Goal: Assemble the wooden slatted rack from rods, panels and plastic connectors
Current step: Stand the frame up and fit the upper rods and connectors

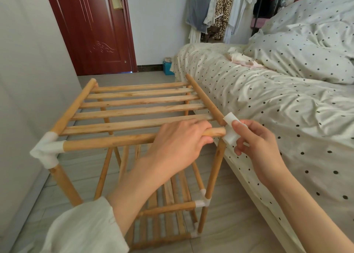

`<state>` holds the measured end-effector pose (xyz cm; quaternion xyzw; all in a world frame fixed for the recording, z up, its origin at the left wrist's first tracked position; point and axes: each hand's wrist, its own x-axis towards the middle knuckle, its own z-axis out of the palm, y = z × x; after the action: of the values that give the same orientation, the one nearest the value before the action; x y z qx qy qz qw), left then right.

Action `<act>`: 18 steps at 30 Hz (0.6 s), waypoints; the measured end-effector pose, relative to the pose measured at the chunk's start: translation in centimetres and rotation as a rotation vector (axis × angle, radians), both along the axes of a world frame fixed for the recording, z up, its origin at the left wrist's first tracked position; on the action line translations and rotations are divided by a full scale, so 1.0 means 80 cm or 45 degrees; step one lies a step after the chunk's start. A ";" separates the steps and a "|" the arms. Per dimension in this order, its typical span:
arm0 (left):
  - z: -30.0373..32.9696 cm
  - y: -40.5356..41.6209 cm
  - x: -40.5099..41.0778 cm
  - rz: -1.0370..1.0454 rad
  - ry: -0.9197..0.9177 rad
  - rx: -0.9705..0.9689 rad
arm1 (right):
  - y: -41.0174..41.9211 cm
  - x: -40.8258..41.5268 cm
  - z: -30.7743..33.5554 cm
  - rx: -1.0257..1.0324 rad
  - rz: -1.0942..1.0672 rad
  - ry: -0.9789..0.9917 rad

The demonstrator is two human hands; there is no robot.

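Observation:
The wooden slatted rack [134, 109] stands on the floor between a white wall and a bed. Its top slatted panel lies across the frame. My left hand [178, 143] grips the front top rod [107, 140] near its right end. My right hand [256, 145] pinches a white plastic connector [230, 129] at the front right top corner, where the front rod, the right side rod [205, 97] and the right upright [216, 168] come together. Another white connector [47, 151] joins the front left corner. Lower connectors [202, 201] hold the lower shelves.
A bed with a dotted sheet [268, 103] runs close along the rack's right side. The white wall [28, 80] is close on the left. A red door [95, 28] and hanging clothes [216, 9] are at the back. Tiled floor [229, 229] lies in front.

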<state>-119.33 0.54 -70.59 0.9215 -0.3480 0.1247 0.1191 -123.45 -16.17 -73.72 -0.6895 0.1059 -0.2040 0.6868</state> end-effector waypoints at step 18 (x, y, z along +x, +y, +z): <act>-0.001 -0.001 0.000 0.012 -0.022 -0.031 | -0.001 0.001 -0.005 -0.456 -0.233 -0.001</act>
<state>-119.37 0.44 -70.64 0.9205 -0.3432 0.1374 0.1269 -123.39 -16.26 -74.09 -0.7881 0.1298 -0.2816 0.5318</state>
